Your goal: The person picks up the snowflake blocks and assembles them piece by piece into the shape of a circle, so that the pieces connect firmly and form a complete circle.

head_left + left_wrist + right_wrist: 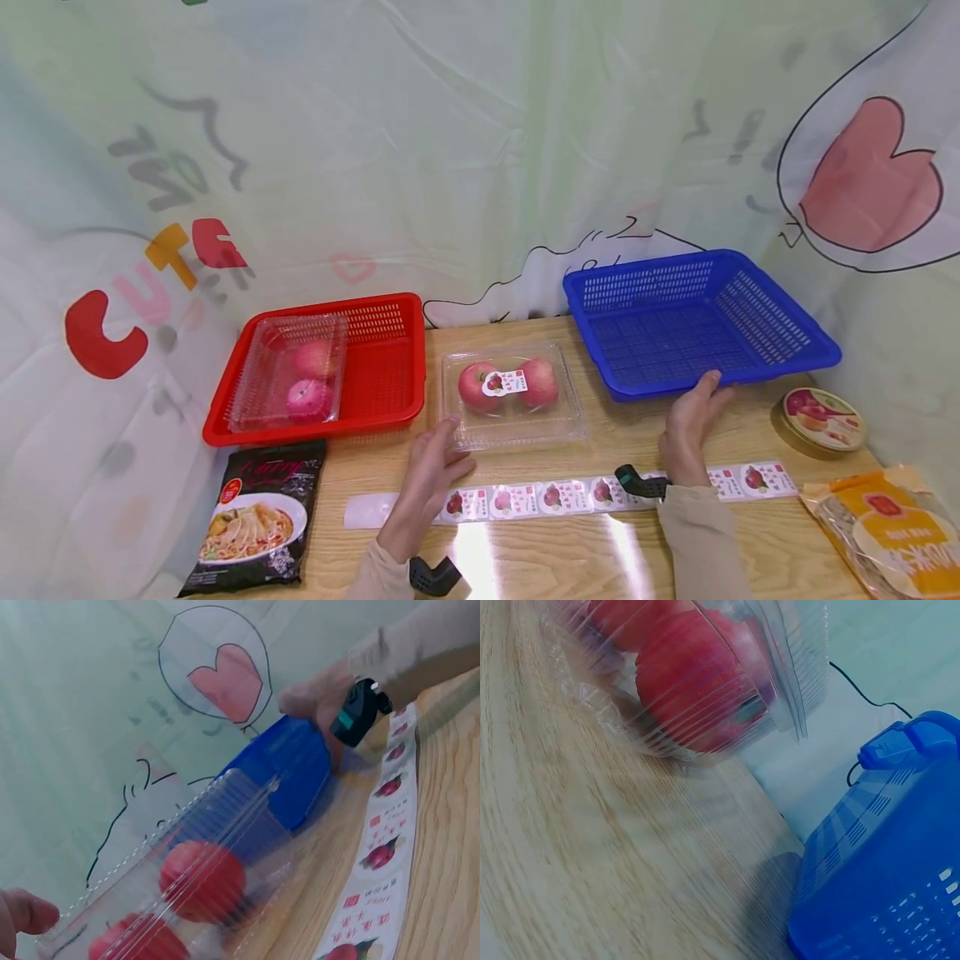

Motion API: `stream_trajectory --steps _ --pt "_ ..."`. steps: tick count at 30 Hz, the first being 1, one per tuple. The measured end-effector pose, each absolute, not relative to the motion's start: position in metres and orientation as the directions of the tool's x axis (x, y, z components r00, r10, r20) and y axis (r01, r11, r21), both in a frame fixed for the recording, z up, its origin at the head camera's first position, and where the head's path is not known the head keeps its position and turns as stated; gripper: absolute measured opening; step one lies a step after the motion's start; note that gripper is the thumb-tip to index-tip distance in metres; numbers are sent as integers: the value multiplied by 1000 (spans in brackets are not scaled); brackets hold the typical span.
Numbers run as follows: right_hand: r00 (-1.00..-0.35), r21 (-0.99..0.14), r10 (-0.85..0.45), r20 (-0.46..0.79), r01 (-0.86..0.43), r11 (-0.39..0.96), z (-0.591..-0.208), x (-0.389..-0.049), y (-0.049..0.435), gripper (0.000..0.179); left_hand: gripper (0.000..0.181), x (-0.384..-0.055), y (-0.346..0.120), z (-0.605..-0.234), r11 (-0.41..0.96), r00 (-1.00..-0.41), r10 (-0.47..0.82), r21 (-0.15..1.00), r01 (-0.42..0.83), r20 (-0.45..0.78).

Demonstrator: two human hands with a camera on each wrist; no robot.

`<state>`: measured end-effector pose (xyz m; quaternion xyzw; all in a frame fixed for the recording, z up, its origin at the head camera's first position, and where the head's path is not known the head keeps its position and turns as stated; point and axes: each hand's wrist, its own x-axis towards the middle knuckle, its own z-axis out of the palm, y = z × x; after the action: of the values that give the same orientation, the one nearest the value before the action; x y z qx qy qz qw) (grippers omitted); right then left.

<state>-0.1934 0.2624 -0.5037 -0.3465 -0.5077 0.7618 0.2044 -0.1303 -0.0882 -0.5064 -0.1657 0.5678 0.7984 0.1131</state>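
A clear plastic clamshell box with two red apples inside stands mid-table, a printed label across its lid. My left hand is at its near left corner with fingers extended; whether they touch the plastic I cannot tell. On the right, my right hand grips the near rim of a blue plastic basket, thumb over the rim and fingers partly hidden beneath. The basket holds nothing and looks tilted, its near side raised off the table.
A red basket at the left holds another clear box with fruit. A black noodle packet lies before it. A label strip crosses the table under my wrists. A round tin and a yellow packet lie right.
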Motion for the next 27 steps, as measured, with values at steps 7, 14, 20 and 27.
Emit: stream_trajectory --steps 7,14,20,27 --pt "-678 -916 660 -323 49 -398 -505 -195 259 83 28 -132 -76 -506 -416 -915 -111 854 -312 -388" --pt "-681 -930 669 -297 49 -363 -509 -197 258 84 20 -134 -70 -504 -461 -899 -170 838 -290 -405" --pt "-682 -932 670 -293 47 -359 -508 -197 257 82 28 -131 -67 -503 -463 -887 -134 820 -338 -441" --pt "-682 -935 687 -252 -13 -356 -508 -197 257 75 50 -130 -63 -507 -528 -917 -82 797 -293 -391"
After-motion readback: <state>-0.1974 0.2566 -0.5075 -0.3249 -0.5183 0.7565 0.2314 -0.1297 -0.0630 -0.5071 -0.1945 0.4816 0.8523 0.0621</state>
